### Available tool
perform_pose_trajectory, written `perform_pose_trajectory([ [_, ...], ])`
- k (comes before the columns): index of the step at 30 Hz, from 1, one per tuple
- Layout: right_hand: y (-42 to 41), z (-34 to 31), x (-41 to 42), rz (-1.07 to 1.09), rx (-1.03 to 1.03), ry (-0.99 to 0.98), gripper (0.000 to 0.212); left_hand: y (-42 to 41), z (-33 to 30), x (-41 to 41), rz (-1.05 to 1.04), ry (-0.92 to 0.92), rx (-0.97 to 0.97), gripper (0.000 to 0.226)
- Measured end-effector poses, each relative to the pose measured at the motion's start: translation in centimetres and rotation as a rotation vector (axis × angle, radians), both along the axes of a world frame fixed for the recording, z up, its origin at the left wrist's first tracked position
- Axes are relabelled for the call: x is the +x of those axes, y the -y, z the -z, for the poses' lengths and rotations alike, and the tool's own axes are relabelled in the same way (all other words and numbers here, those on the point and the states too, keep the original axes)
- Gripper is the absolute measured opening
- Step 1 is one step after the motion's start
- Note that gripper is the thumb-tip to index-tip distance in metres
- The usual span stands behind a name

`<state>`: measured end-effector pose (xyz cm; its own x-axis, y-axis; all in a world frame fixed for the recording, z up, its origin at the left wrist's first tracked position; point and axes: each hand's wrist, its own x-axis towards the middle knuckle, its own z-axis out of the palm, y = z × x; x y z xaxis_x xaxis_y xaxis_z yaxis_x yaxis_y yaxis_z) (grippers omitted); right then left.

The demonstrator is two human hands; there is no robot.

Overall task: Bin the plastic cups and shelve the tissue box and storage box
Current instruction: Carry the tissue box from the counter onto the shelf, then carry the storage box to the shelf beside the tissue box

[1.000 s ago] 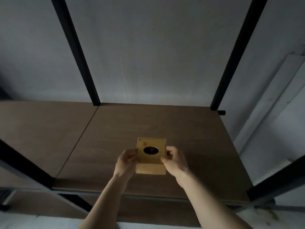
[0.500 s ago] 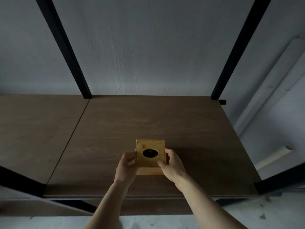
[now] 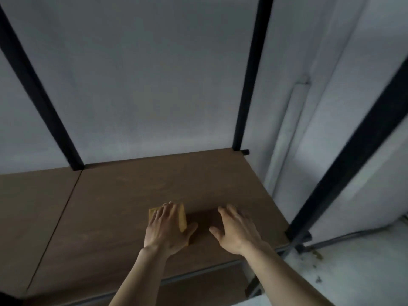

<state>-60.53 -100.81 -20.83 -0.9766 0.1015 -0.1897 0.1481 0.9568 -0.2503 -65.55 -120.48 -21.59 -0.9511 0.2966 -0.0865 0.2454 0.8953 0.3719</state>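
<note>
A yellow wooden tissue box [image 3: 182, 217] rests on the brown shelf board [image 3: 136, 191], near its front edge. My left hand [image 3: 166, 228] lies flat over the box with fingers spread, hiding most of its top. My right hand [image 3: 235, 229] hovers open to the right of the box, apart from it, fingers spread and empty. No plastic cups or storage box are in sight.
Black metal uprights [image 3: 251, 74] frame the shelf at the back and a thick one [image 3: 344, 164] stands at the front right. A grey wall is behind. A second shelf panel [image 3: 33, 206] adjoins on the left. Pale floor [image 3: 353, 272] lies lower right.
Both hands held the box above the shelf before. Now it sits on the board, my right hand has let go and moved right, my left hand rests on top. The view swung right.
</note>
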Motion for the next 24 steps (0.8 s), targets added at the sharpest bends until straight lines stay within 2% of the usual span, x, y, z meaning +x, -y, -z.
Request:
perform_pose_trajectory([
  [5,-5.9,-3.8,5.9,0.084,0.099,-0.071,0.077,-6.8,-4.0,3.7,0.216,-0.092,-0.109,0.089],
  [12,-15.5,-8.1,18.5,0.297,0.099,-0.138,0.077,-18.2,-7.9,11.9,0.476,-0.152,-0.113,0.094],
  [18,-24.4,-10.4,35.9,0.578,0.106,-0.138,0.073,-29.8,-10.1,24.4,0.726,-0.151,-0.051,0.093],
  [24,-32.0,-12.3,56.7,0.905,0.172,-0.151,0.073,-43.4,-12.3,41.0,1.004,-0.207,-0.008,0.092],
])
